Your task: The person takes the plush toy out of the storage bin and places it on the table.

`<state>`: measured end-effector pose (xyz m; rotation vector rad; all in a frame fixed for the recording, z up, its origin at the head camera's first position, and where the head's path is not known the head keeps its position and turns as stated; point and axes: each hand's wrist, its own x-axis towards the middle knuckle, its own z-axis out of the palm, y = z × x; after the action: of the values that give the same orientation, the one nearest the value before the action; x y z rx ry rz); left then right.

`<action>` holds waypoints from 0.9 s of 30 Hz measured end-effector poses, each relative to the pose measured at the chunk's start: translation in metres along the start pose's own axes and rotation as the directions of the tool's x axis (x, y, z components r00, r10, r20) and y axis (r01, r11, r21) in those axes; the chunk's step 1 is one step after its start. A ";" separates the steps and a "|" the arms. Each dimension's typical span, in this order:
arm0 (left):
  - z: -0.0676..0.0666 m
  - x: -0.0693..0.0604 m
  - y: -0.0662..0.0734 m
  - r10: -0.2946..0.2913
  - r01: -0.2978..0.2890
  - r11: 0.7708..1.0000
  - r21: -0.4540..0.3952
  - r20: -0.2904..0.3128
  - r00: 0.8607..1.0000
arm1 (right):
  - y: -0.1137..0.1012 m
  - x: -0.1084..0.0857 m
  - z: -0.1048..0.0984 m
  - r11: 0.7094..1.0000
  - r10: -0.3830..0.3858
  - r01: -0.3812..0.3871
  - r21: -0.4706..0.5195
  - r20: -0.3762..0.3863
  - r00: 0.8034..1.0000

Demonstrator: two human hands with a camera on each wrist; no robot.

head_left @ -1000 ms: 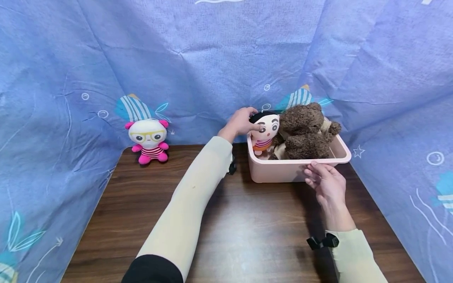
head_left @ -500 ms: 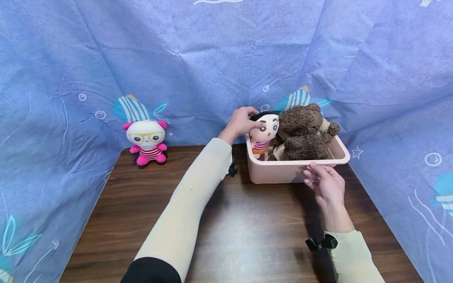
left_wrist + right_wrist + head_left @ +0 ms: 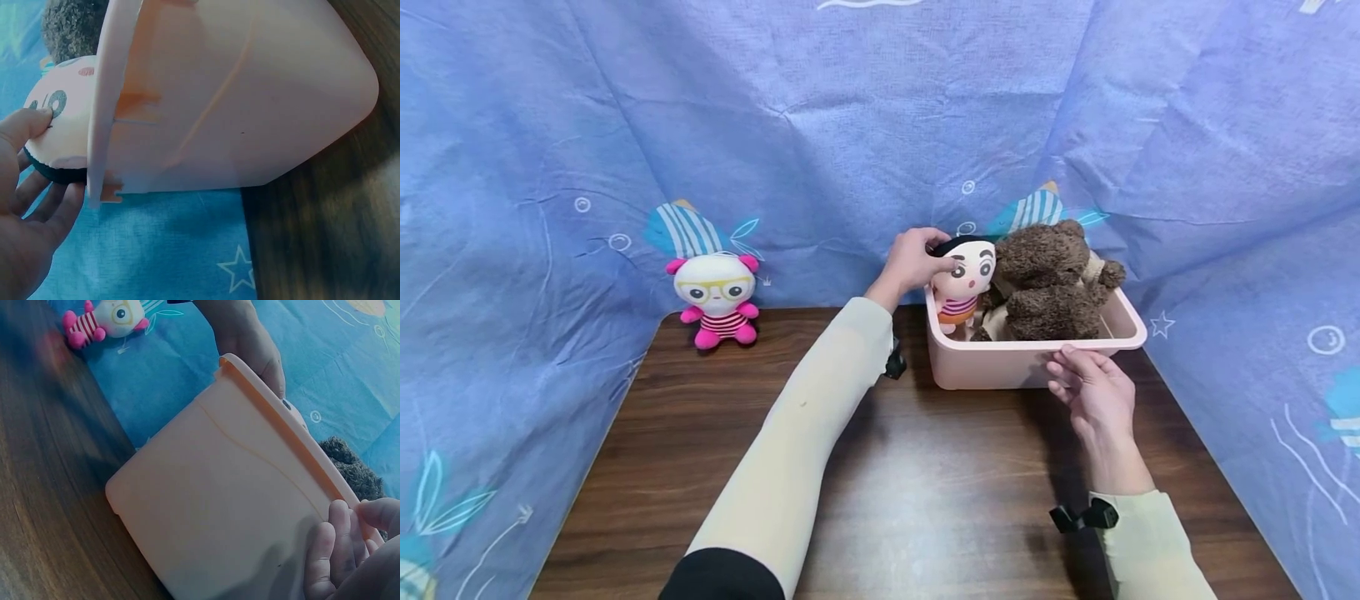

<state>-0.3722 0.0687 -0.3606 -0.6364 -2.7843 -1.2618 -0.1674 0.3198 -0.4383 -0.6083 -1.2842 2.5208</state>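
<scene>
A pink plastic bin (image 3: 992, 367) stands at the back right of the table. At its left end is a plush doll (image 3: 964, 287) with black hair, a striped top and orange shorts. My left hand (image 3: 913, 265) grips the doll's head, thumb on the face and fingers behind the hair, as the left wrist view also shows. Beside the doll, brown teddy-bear plush (image 3: 1052, 283) fills much of the bin. With thumb and fingers, my right hand (image 3: 1093, 396) pinches the bin's front rim near its right end. The doll's back is hidden.
A pink and white panda plush (image 3: 715, 296) with yellow glasses sits at the table's back left corner. Blue patterned cloth (image 3: 850, 125) hangs behind and at both sides of the brown wooden table (image 3: 925, 483).
</scene>
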 end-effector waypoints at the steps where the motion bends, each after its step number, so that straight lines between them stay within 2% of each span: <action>1: -0.001 -0.001 0.001 -0.003 0.003 1.000 -0.008 -0.002 1.000 | 0.000 0.000 0.000 1.000 0.001 -0.001 0.000 0.001 1.000; 5: -0.009 -0.002 0.006 -0.003 0.002 0.997 -0.074 -0.011 1.000 | 0.000 0.000 0.001 1.000 0.000 0.000 -0.001 0.006 1.000; 8: -0.021 -0.004 0.012 0.018 -0.022 0.991 -0.130 -0.033 0.999 | 0.000 0.000 0.002 1.000 -0.001 0.001 -0.003 0.008 1.000; 12: -0.041 -0.006 0.019 0.065 -0.076 0.976 -0.203 -0.061 0.996 | -0.001 -0.001 0.000 1.000 -0.003 0.003 -0.002 0.001 1.000; 17: -0.072 -0.010 0.022 0.086 -0.110 0.944 -0.311 -0.092 0.992 | -0.002 -0.001 -0.001 1.000 -0.011 0.011 -0.004 -0.002 1.000; 21: -0.103 -0.016 0.019 0.090 -0.133 0.924 -0.359 -0.134 0.987 | -0.003 -0.001 -0.001 1.000 -0.009 0.009 -0.016 0.008 1.000; 24: -0.126 -0.021 0.012 0.088 -0.135 0.922 -0.363 -0.143 0.986 | -0.003 -0.002 0.000 1.000 0.000 0.000 -0.008 0.012 1.000; 27: -0.144 -0.028 -0.002 0.073 -0.120 0.926 -0.357 -0.144 0.987 | -0.003 -0.002 -0.001 1.000 0.011 -0.011 0.001 0.013 1.000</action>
<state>-0.3682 -0.0469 -0.2701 -0.6693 -2.4009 -1.7481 -0.1652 0.3209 -0.4360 -0.6016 -1.2873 2.5381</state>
